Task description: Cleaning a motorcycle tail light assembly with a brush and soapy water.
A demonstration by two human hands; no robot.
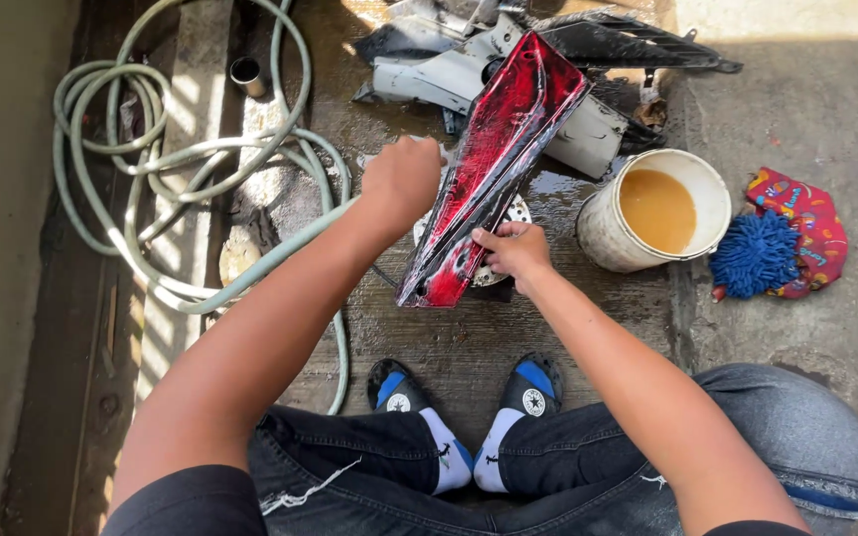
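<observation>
The long glossy red plastic panel (494, 169) stands tilted over the wet concrete floor (449, 347), already wet and soapy. The right hand (515, 250) clamps its lower edge; the left hand (401, 179) is closed in a fist beside it. More grey panels (469, 74) wait behind.

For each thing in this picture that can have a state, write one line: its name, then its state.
Red panel: wet, propped on end, held by both hands.
Left hand: fist, at panel's edge.
Right hand: gripping panel's lower edge.
Bucket: upright, holding brown water.
Hose: loosely coiled.
Blue mitt: lying unused.
</observation>
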